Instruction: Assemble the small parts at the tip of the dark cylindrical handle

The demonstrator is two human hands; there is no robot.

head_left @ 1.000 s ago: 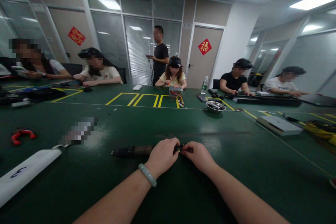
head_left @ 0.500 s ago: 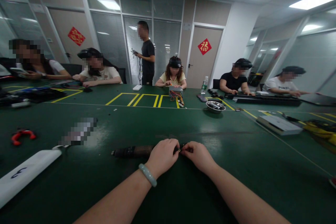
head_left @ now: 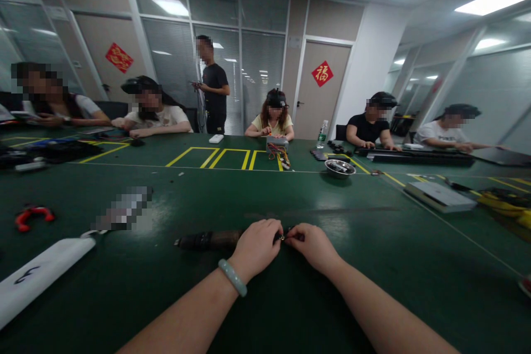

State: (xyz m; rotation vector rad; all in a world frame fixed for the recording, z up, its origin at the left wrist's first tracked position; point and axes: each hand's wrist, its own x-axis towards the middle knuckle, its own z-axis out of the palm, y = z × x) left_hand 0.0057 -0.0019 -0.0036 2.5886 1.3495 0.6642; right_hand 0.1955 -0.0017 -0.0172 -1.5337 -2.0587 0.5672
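A long, dark, worn cylindrical tool (head_left: 211,240) lies crosswise on the green table, its narrow tip pointing left. My left hand (head_left: 259,243), with a pale green bangle (head_left: 233,277) at the wrist, is closed over the tool's right part and hides it. Right beside it, my right hand (head_left: 311,243) pinches at the tool's right end, fingertips almost touching those of the left. A tiny brass-coloured piece (head_left: 282,238) shows between the two hands. What exactly the right fingers hold is too small to make out.
On the left lie a white power bank (head_left: 50,274), a phone-like item (head_left: 124,207) and a red curved object (head_left: 33,217). Farther off are a metal bowl (head_left: 340,168), a water bottle (head_left: 322,134) and a flat grey box (head_left: 440,197). Several people sit around the table.
Both my hands stay at the tool's right end with hardly any movement. In the background the standing person has shifted to the left.
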